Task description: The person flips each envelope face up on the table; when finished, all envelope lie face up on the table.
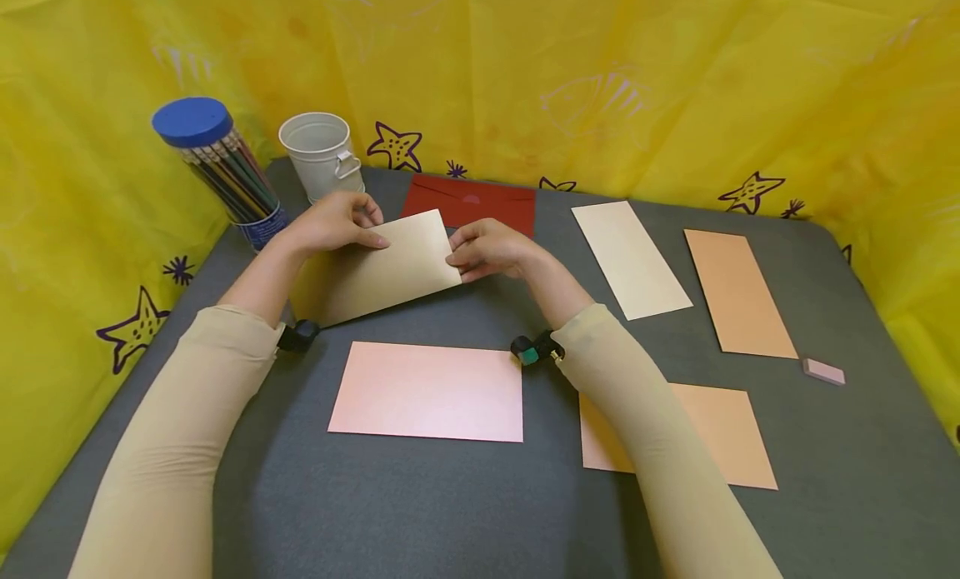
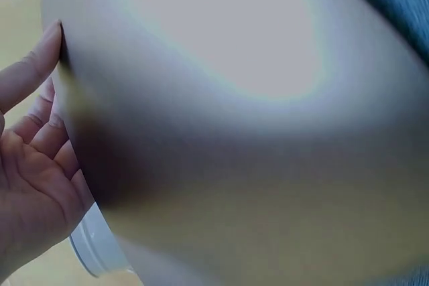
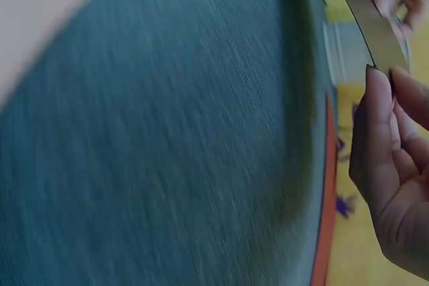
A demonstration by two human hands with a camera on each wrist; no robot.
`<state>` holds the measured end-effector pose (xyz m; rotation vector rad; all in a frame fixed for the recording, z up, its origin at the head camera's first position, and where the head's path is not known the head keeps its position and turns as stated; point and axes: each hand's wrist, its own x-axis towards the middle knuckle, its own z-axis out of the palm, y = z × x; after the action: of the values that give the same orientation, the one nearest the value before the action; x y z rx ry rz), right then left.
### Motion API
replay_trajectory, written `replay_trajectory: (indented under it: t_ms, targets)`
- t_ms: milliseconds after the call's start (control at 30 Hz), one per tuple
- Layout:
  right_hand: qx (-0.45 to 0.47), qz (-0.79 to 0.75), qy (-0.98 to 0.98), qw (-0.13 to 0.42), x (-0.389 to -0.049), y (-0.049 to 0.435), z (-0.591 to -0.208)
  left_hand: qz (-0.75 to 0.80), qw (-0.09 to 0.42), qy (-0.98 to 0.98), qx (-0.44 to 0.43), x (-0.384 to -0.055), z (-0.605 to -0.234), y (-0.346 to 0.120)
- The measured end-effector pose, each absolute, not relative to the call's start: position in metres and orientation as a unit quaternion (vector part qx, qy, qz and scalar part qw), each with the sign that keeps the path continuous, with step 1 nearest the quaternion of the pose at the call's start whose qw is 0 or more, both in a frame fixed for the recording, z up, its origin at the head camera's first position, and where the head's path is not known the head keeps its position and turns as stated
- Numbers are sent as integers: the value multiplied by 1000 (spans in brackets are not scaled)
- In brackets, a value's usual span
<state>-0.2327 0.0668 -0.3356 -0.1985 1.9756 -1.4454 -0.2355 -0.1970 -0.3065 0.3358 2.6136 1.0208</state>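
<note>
A plain cream envelope (image 1: 382,267) is held tilted above the table's far left part. My left hand (image 1: 337,221) pinches its upper edge, thumb on the near face and fingers behind. At its right end, my right hand (image 1: 491,247) grips the short edge between thumb and fingers. In the left wrist view the envelope (image 2: 268,165) fills most of the picture, with the left hand (image 2: 40,172) at its edge. The right wrist view shows the right hand (image 3: 402,159) pinching the envelope's end. Behind lies a red envelope (image 1: 480,200) with its flap showing, partly hidden.
Beyond the left hand stand a white metal bucket (image 1: 315,150) and a tub of pencils (image 1: 232,179) with a blue lid. A pink envelope (image 1: 427,391) lies in front. To the right are cream (image 1: 633,258) and peach envelopes (image 1: 738,291), plus an eraser (image 1: 823,371).
</note>
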Motion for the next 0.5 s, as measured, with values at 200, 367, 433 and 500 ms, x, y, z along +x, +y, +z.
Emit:
replay_trajectory:
  t_ms: [200, 367, 433, 500]
  targets:
    - [-68, -554, 763, 326, -238, 96, -331, 370, 153, 912, 93, -238, -308, -206]
    - [-65, -551, 766, 325, -239, 119, -330, 385, 155, 906, 80, -240, -311, -212]
    - [-66, -549, 768, 322, -240, 128, -329, 399, 162, 900, 69, -241, -312, -215]
    - [-61, -551, 768, 319, -240, 137, -329, 414, 171, 892, 56, -241, -313, -218]
